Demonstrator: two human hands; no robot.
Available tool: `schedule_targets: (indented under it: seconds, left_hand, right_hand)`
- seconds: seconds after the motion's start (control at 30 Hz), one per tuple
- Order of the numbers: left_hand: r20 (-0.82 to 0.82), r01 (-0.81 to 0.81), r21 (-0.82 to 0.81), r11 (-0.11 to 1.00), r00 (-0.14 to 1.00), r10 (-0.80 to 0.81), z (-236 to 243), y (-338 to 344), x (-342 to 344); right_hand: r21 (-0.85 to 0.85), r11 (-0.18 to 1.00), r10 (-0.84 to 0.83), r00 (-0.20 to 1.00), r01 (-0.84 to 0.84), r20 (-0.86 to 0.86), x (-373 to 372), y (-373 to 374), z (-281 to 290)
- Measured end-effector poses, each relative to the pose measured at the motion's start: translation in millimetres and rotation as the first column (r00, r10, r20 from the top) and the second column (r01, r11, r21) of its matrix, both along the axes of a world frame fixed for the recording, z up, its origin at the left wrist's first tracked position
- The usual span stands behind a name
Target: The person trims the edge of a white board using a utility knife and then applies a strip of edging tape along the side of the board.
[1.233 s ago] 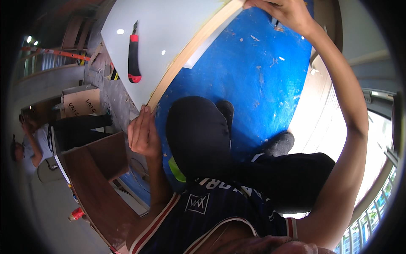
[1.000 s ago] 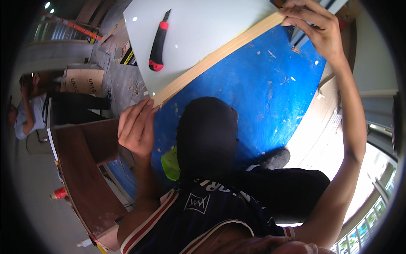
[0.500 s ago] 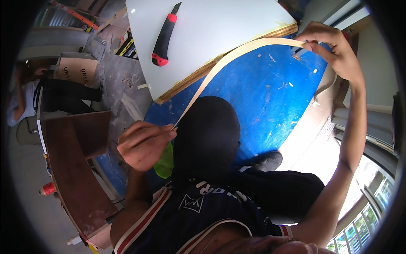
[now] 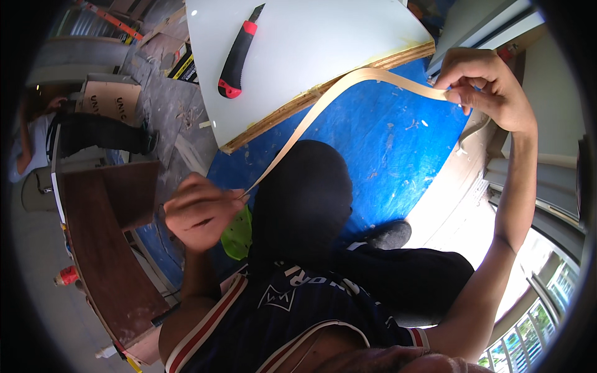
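A thin, pale wood-coloured strip of edge banding point(image 4: 303, 126) is stretched between my two hands and bows upward in the middle. My left hand point(image 4: 202, 211) is closed, pinching its near end above my knee. Between thumb and fingers, my right hand point(image 4: 488, 87) grips the far end, past the board's right corner. The strip's bend lies close to the bare plywood edge of a white-topped board point(image 4: 323, 40); I cannot tell whether they touch. On that board rests a black and red utility knife point(image 4: 237, 62), its blade out.
Blue sheeting point(image 4: 385, 137) covers the floor beneath the board. To the left stands a dark brown wooden carcass point(image 4: 93, 217), with a cardboard box point(image 4: 112, 96) and another person point(image 4: 93, 133) beyond. A loose strip point(image 4: 472, 133) lies at the right, and something green point(image 4: 237, 236) is beside my knee.
My right hand has come down slightly, and the strip now bends more sharply near the board's edge. My left hand has shifted a little left and down, still pinching its end.
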State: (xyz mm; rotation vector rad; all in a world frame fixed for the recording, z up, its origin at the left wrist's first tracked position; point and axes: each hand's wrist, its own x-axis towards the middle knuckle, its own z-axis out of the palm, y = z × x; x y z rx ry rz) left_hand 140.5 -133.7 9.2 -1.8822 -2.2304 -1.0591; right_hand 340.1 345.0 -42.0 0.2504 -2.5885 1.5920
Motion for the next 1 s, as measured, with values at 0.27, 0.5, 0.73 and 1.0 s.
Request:
schedule_targets:
  seconds: [0.27,0.5,0.73,1.0]
  left_hand:
    - [0.596,-0.225,-0.181,0.957,0.749,0.289,-19.1,4.2,4.3]
    - [0.212,-0.086,-0.276,0.957,0.966,0.148,-0.6,32.3,14.4]
    - [0.037,0.012,-0.288,0.958,0.999,-0.002,-1.7,31.3,7.0]
    - [0.136,0.054,-0.287,0.957,0.991,-0.015,-8.0,31.7,-1.3]
  right_hand:
    - [0.569,0.777,-0.216,0.963,0.268,-0.159,-9.6,-42.6,10.5]
    - [0.819,0.243,-0.137,0.854,0.520,-0.502,-42.3,-113.4,-8.6]
    - [0.639,0.569,-0.225,0.846,0.517,-0.484,-58.9,-102.6,-20.6]
    - [0.375,0.831,-0.176,0.833,0.411,-0.524,-65.0,-79.6,-35.6]
